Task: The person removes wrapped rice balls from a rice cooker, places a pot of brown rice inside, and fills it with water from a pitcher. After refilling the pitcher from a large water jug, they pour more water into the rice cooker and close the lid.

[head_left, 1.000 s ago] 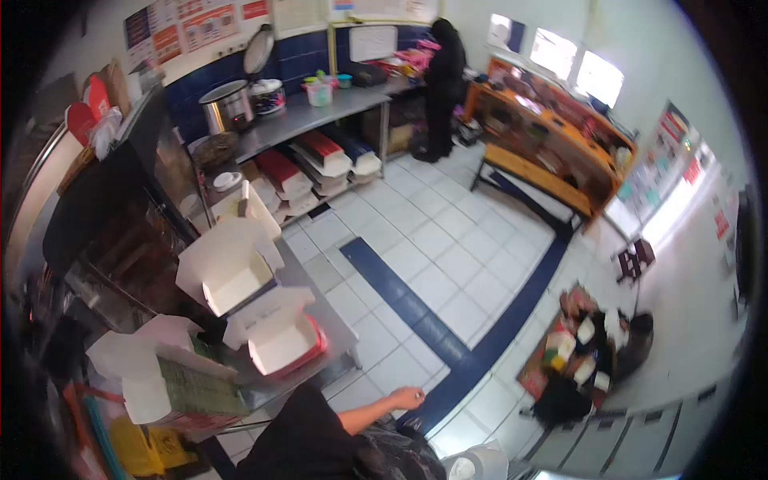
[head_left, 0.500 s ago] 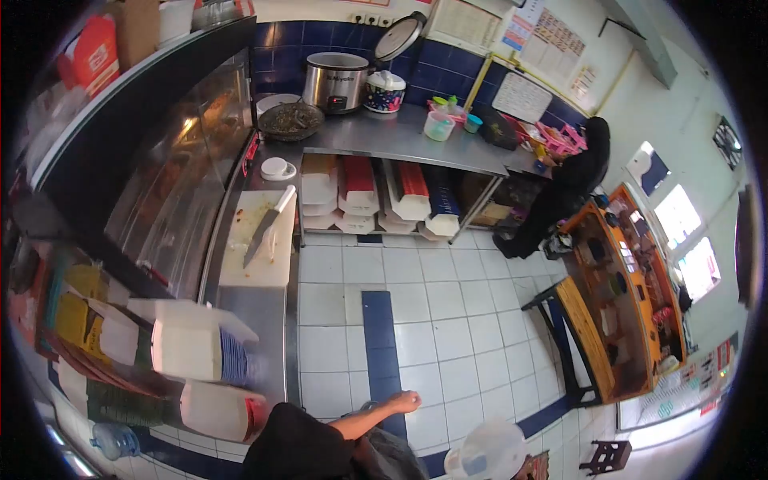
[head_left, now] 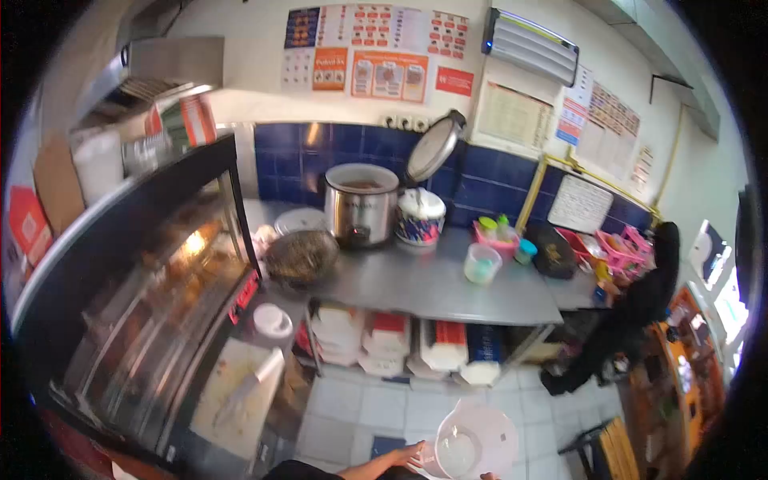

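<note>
A translucent plastic jug (head_left: pixel 496 436) with a pouring lip is held tilted in front of me at the bottom of the view, its mouth facing up toward me. My left hand (head_left: pixel 410 457) grips it at its left side, fingers closed about the handle area. Of my right hand (head_left: pixel 490 476), only a sliver shows at the bottom edge, against the near side of the jug; most of its grip lies out of view. The inside of the jug looks pale, and I cannot make out any contents.
To the left stand a glass food warmer (head_left: pixel 152 320) and a cutting board (head_left: pixel 232 400) with a knife (head_left: pixel 250 384). A large open cooker (head_left: pixel 362 212), a dark strainer (head_left: pixel 302 258) and a rice cooker (head_left: pixel 420 216) sit on the steel counter (head_left: pixel 384 292). A person (head_left: pixel 632 312) stands at right.
My view has lifted toward the counter and wall. My left hand, a loose fist apart from the jug before, is now at the jug's left side.
</note>
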`<state>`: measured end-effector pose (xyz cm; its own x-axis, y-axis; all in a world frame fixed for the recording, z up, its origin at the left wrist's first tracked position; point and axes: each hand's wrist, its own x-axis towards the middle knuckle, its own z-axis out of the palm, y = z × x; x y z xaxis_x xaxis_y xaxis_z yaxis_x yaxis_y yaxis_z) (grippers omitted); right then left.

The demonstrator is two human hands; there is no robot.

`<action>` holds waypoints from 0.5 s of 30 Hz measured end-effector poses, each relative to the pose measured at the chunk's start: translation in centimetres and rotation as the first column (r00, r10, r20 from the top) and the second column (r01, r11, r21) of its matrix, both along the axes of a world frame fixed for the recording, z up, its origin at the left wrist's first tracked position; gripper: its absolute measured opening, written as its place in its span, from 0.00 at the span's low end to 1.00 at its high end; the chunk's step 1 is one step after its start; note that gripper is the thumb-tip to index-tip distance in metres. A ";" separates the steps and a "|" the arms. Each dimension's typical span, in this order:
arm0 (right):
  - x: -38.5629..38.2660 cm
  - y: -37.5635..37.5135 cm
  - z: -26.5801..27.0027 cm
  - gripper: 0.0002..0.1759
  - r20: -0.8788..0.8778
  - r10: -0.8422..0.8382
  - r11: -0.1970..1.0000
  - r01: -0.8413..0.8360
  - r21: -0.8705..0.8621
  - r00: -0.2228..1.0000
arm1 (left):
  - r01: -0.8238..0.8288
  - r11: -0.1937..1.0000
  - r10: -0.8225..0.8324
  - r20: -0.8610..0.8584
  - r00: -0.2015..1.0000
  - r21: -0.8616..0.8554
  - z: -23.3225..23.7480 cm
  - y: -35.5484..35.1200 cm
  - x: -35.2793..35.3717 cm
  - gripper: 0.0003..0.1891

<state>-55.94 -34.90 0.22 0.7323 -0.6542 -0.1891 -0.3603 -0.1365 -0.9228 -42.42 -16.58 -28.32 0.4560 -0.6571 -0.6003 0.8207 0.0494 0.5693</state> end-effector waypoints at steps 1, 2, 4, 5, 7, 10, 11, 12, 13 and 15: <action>7.9 2.3 1.3 0.21 -0.015 0.129 0.990 -0.128 0.059 0.991 | -0.225 0.963 0.216 -0.071 0.974 -0.149 0.1 2.9 5.9 0.33; 11.8 2.5 3.1 0.21 -0.043 0.230 0.972 -0.227 0.063 0.972 | -0.275 0.955 0.274 -0.021 0.961 -0.110 2.7 4.2 8.2 0.34; 19.3 4.6 7.9 0.23 -0.045 0.341 0.940 -0.341 0.025 0.939 | -0.319 0.945 0.307 0.141 0.941 0.072 11.9 7.9 13.7 0.36; 22.9 6.0 10.1 0.24 -0.043 0.430 0.903 -0.430 0.004 0.902 | -0.359 0.929 0.338 0.185 0.923 0.094 15.8 9.6 16.4 0.37; 30.1 8.1 13.7 0.27 -0.047 0.539 0.842 -0.540 -0.015 0.841 | -0.437 0.899 0.414 0.251 0.875 0.041 18.2 12.7 21.8 0.38; 40.6 12.9 15.2 0.25 0.129 0.606 0.787 -0.615 0.045 0.785 | -0.514 0.857 0.487 0.394 0.779 -0.044 23.3 17.5 29.6 0.40; 43.4 14.4 15.8 0.20 0.303 0.562 0.784 -0.612 0.101 0.770 | -0.532 0.841 0.511 0.468 0.721 -0.097 25.7 18.8 32.0 0.40; 45.9 16.3 16.9 0.20 0.292 0.557 0.792 -0.603 0.095 0.777 | -0.489 0.869 0.466 0.461 0.755 -0.078 28.3 20.5 34.7 0.40; 48.4 18.4 18.4 0.19 0.325 0.489 0.842 -0.535 0.066 0.809 | -0.484 0.872 0.464 0.452 0.762 -0.079 27.4 21.4 36.9 0.40; 54.1 22.7 22.3 0.19 0.371 0.420 0.885 -0.464 0.033 0.828 | -0.534 0.793 0.609 0.365 0.704 -0.292 26.5 23.3 42.2 0.39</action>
